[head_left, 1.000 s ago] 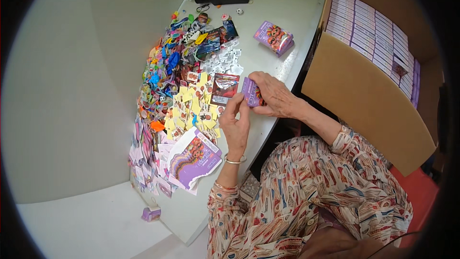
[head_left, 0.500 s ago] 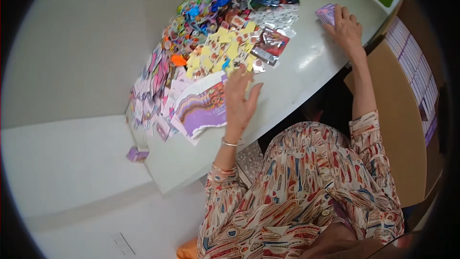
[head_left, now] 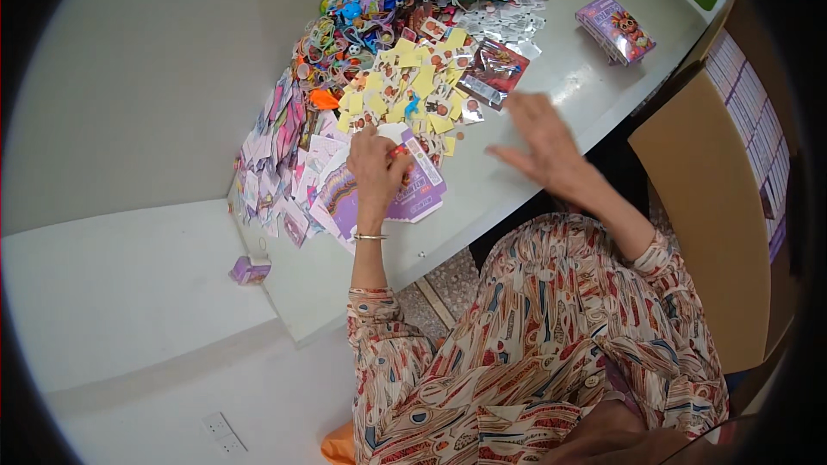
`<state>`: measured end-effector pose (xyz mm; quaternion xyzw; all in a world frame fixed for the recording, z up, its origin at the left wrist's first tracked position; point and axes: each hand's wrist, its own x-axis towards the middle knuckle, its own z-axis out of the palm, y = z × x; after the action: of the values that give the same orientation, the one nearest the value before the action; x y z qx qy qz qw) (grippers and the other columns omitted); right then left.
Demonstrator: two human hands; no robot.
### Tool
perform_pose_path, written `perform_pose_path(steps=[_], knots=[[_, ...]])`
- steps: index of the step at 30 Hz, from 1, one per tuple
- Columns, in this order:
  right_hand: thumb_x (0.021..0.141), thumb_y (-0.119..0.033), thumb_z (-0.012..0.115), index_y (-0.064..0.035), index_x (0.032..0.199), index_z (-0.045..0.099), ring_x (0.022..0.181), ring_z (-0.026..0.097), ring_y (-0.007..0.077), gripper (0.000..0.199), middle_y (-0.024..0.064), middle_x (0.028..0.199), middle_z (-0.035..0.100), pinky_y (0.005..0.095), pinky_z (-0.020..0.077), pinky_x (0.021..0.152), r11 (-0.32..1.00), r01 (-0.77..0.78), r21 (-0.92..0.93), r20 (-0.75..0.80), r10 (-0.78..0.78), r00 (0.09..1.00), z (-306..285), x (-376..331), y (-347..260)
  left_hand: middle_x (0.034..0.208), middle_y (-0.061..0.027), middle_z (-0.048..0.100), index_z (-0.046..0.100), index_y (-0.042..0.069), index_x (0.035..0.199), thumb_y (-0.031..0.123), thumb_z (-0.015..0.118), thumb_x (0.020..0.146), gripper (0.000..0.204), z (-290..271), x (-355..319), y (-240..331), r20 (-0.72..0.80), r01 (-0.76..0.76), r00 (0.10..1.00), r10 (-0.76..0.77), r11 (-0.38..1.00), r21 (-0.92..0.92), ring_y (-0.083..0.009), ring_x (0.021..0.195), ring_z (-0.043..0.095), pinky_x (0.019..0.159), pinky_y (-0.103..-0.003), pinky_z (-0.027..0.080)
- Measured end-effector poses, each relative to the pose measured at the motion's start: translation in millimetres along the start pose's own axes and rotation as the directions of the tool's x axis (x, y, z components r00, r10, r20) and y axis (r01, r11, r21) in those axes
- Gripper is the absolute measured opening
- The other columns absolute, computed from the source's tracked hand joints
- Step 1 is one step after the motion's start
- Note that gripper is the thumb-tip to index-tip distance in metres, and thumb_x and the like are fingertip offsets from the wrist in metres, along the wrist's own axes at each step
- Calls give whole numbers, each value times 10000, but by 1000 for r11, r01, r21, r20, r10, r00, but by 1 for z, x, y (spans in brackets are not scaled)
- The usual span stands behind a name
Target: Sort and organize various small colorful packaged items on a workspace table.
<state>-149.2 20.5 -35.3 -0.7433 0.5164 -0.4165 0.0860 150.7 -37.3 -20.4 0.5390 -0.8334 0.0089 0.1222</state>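
Left hand grip pinched on a small card, right over the purple flat sheets at the near table edge. Right hand open, empty, hovering farther right.

Left hand curled (bracelet at wrist); right hand open.

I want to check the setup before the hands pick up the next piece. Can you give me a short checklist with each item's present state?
1. Left hand on the flat purple carton: ok.
2. Right hand free, fingers spread above the white table: ok.
3. Yellow cards within view beside the left hand: ok.
4. Finished purple box set apart at the far edge: ok.
5. What the left hand pinches: cannot tell.
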Motion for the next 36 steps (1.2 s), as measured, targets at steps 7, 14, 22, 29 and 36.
perform_pose_path(steps=[7,14,22,29,36], knots=[[662,-432,829,104,1320,334,1084,499,397,982,256,1224,470,449,428,958,972,-166,167,170,138,976,15,12,-55,1162,-205,579,627,-3,794,130,754,769,185,-38,48,74,-17,123,984,-175,756,-643,-329,1153,514,886,-390,475],[585,-317,852,73,1316,292,1028,547,394,1000,238,1132,478,438,493,823,945,-296,140,5,298,955,24,5,-21,1235,-201,545,635,-13,841,98,738,799,157,-14,66,122,0,57,996,-93,605,-794,-234,1013,607,779,-308,549],[658,-317,800,39,1093,451,791,644,383,661,222,852,638,429,508,727,772,-521,365,309,427,850,-19,10,14,1198,-89,561,550,15,1251,30,690,859,417,-1,36,131,100,138,982,-161,246,-959,-157,996,585,824,-268,516],[699,-230,829,-11,997,592,792,607,145,439,69,890,658,295,491,729,622,-448,643,388,239,890,-32,1,28,1041,-25,612,587,-15,1251,-1,660,884,375,20,28,137,290,289,953,-89,-24,-957,-107,923,594,849,-243,490],[754,-200,811,-28,1074,609,823,577,52,416,6,925,658,230,480,747,418,-574,704,557,176,811,-47,0,39,1156,-58,601,458,-5,1377,-2,704,843,587,-1,36,137,326,322,932,155,55,-945,-109,906,615,796,-282,533]])
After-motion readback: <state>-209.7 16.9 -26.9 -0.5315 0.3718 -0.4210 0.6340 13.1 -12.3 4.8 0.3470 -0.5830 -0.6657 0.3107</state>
